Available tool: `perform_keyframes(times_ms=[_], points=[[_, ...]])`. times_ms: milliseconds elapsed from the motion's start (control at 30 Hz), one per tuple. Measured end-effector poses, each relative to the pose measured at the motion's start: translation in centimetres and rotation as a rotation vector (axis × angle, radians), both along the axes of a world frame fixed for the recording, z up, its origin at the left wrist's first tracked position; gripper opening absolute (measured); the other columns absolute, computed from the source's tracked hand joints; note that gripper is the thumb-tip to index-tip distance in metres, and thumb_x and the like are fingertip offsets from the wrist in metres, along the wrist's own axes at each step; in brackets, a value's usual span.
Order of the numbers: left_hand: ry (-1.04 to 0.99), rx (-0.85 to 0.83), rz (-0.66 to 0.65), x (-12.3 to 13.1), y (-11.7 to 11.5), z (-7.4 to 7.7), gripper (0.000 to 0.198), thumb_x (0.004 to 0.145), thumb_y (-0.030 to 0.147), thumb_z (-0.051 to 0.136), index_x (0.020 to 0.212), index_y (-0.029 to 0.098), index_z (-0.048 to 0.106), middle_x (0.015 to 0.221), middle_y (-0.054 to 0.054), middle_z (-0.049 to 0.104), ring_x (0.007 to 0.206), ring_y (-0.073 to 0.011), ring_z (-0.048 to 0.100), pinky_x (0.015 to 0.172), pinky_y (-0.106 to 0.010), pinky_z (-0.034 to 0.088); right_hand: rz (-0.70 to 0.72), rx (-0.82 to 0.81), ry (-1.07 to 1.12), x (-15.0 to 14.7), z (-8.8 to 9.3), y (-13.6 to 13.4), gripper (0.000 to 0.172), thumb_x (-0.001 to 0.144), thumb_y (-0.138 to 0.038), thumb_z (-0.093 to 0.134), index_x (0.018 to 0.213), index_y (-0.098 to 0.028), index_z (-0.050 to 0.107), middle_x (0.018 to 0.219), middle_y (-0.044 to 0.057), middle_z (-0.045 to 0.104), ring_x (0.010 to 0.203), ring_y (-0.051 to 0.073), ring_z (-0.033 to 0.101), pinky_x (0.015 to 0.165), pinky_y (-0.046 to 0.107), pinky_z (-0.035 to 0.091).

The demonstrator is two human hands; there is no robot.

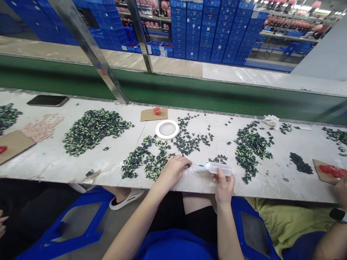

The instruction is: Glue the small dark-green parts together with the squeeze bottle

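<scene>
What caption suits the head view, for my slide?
Left hand holding a small dark part, right hand holding a blue-tipped bottle, at a pale worktable.

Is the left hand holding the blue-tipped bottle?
No, the right hand holds the bottle, its blue tip pointing toward the left hand.

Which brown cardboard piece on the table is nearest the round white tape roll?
The middle brown cardboard piece, under the small red container, beside the white tape roll; the left piece and right piece lie farther away.
</scene>
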State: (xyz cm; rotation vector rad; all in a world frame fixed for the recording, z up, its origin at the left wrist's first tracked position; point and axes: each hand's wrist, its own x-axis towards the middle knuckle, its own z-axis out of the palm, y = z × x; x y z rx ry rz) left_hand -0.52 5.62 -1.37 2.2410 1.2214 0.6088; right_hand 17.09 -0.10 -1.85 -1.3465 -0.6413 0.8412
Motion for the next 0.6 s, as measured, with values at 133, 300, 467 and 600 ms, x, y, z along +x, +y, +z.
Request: perform_keyframes(times_ms=[133, 300, 467, 600], points=[[-0.003, 0.045, 0.058, -0.2, -0.2, -0.2, 0.017, 0.079, 0.010, 0.062, 0.093, 0.017, 0.068, 0.089, -0.005, 0.069, 0.088, -0.0226, 0.059, 0.078, -0.035, 0.044, -0.035, -0.008, -0.117, -0.8, 0.3, 0.0, 0.038, 0.066, -0.046, 0.073, 0.071, -0.012, 0.058, 0.062, 0.003, 0.058, 0.055, 0.012, 0.051, 0.052, 0.025, 0.042], [-0.063, 0.013, 0.111, -0.4, -0.2, -0.8, 0.017, 0.079, 0.010, 0.063, 0.095, 0.016, 0.068, 0.089, -0.006, 0.068, 0.086, -0.0202, 0.061, 0.079, -0.033, 0.047, -0.038, -0.021, -0.209, -1.8, 0.0, 0.3, 0.037, 0.067, -0.046, 0.071, 0.075, -0.011, 0.060, 0.070, 0.007, 0.065, 0.063, 0.017, 0.059, 0.059, 0.027, 0.048], [-0.100, -0.044, 0.162, -0.5, -0.1, -1.0, 0.018, 0.077, 0.009, 0.065, 0.092, 0.018, 0.069, 0.087, -0.003, 0.070, 0.081, -0.0182, 0.064, 0.078, -0.031, 0.048, 0.007, -0.082, -0.279, -1.9, -0.6, 0.5, 0.039, 0.069, -0.047, 0.071, 0.078, -0.010, 0.061, 0.073, 0.008, 0.066, 0.064, 0.016, 0.059, 0.060, 0.027, 0.048], [-0.144, -0.066, 0.166, -0.5, 0.1, -1.1, 0.017, 0.076, 0.008, 0.067, 0.089, 0.019, 0.069, 0.085, -0.002, 0.071, 0.080, -0.0174, 0.066, 0.078, -0.030, 0.048, 0.020, -0.098, -0.303, -2.0, -0.6, 0.5, 0.040, 0.069, -0.048, 0.070, 0.076, -0.010, 0.061, 0.071, 0.008, 0.065, 0.062, 0.016, 0.058, 0.060, 0.026, 0.047]])
